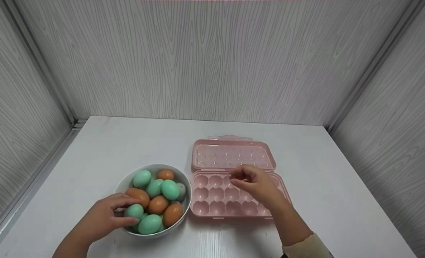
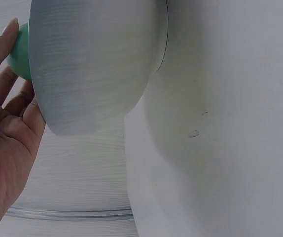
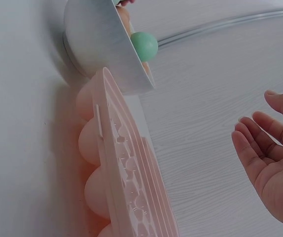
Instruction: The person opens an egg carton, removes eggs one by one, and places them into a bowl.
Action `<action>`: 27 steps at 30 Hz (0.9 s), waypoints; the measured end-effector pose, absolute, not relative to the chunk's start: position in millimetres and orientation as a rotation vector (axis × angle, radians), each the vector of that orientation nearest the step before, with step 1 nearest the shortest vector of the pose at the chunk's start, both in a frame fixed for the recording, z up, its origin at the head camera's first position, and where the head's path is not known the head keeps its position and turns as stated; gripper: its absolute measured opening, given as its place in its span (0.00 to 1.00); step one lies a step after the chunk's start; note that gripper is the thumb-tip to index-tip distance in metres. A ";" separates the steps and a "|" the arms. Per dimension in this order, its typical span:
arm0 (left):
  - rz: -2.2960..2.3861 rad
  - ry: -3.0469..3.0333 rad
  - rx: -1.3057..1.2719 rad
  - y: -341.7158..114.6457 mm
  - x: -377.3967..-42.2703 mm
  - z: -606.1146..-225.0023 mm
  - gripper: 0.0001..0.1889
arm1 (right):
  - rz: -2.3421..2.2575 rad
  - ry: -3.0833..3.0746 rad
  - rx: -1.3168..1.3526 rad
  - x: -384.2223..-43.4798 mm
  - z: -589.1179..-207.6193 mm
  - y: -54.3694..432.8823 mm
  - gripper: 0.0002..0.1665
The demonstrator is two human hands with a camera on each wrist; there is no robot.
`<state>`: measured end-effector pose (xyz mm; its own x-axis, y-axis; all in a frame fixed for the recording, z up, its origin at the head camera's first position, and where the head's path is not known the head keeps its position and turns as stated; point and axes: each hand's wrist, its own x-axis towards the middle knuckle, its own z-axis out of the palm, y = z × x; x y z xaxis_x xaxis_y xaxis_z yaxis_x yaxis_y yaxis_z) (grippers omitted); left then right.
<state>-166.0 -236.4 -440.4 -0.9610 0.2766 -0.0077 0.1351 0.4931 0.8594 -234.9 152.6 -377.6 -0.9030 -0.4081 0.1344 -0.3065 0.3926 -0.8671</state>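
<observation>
A white bowl (image 2: 92,69) at the left front is heaped with green and brown eggs. My left hand (image 1: 103,216) reaches over its near-left rim and grips a green egg (image 1: 133,211) between thumb and fingers. In the left wrist view that green egg (image 2: 20,54) shows at the rim, with the thumb at its edge. Right of the bowl lies a pink egg carton (image 1: 218,208), lid open, its visible cups bare. Above the carton hovers my right hand (image 1: 257,184), fingers loosely bent and holding nothing; it hides some of the cups.
The carton's lid (image 1: 234,154) lies folded back behind the cup tray, and the bowl stands right beside the tray's left edge. White tabletop (image 1: 327,186) extends to the right. Grey wood-grain panels (image 1: 205,61) enclose the back and both sides.
</observation>
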 end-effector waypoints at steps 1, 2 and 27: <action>1.455 2.595 0.362 -236.2 -166.4 -440.0 0.28 | -1.550 2.533 -0.651 -237.0 -380.7 153.7 0.10; 1.443 2.601 0.360 -236.1 -166.8 -439.7 0.28 | -1.555 2.528 -0.644 -239.0 -383.8 154.6 0.10; 1.440 2.633 0.392 -241.7 -167.3 -438.0 0.22 | -1.590 2.510 -0.682 -246.5 -395.0 160.3 0.10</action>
